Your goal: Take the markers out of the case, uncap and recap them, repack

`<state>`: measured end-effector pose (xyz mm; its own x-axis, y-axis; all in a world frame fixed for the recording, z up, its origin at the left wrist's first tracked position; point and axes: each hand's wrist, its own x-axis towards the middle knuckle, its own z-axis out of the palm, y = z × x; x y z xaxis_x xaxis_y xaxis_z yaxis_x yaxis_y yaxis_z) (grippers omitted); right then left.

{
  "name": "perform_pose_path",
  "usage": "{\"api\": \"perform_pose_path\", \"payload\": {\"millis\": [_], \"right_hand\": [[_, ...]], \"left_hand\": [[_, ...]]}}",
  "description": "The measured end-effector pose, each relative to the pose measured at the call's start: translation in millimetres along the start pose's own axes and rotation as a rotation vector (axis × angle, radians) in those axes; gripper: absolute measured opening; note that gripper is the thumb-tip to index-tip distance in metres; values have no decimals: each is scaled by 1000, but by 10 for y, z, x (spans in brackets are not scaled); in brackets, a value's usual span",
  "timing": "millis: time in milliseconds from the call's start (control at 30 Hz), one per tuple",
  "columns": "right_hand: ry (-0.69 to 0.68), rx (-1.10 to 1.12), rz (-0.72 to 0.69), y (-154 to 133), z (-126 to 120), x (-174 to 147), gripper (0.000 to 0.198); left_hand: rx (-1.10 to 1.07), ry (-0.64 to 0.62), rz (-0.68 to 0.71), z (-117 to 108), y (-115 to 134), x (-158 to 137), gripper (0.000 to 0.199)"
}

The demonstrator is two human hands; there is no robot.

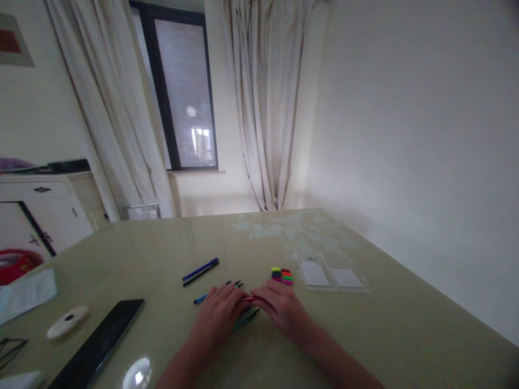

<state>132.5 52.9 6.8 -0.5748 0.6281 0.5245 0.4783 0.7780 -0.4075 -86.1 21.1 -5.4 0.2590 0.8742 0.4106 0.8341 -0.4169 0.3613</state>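
Note:
Between my hands lies a red pen [247,299], level above the table, with its ends inside my fingers. My left hand [221,309] has its fingers closed around the pen's left end. On its right end, my right hand [279,305] is closed in a similar grip. A dark green pen [246,320] shows just below them, and a light blue pen [200,299] pokes out left of my left hand. Several dark pen tips [235,283] stick out beyond my left knuckles; the rest is hidden. Small coloured caps [281,275] sit in rows beyond my right hand.
A blue pen [201,268] and a black pen [201,277] lie farther off. An opened clear plastic case [334,273] is at the right. On the left are a black tablet-like slab [99,343], a white oval object [67,322] and a pale cloth [28,295].

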Motion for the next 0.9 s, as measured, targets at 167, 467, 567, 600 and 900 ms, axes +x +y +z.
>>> {"api": "perform_pose_path", "payload": {"millis": [167,467,567,600,900], "right_hand": [[132,103,41,312,-254,3,36],[66,11,378,864,-668,-62,14],[-36,14,340,773,-632,-57,10],[-52,14,342,748,-616,-53,9],[-43,-73,307,724,-508,-55,6]], "left_hand": [[90,-29,-95,-110,-253,12,33],[184,104,-416,-252,-884,-51,43],[115,54,-406,-162,-904,-40,41],[92,42,-394,-138,-905,-32,41],[67,177,-393,-108,-1084,-6,44]]}}
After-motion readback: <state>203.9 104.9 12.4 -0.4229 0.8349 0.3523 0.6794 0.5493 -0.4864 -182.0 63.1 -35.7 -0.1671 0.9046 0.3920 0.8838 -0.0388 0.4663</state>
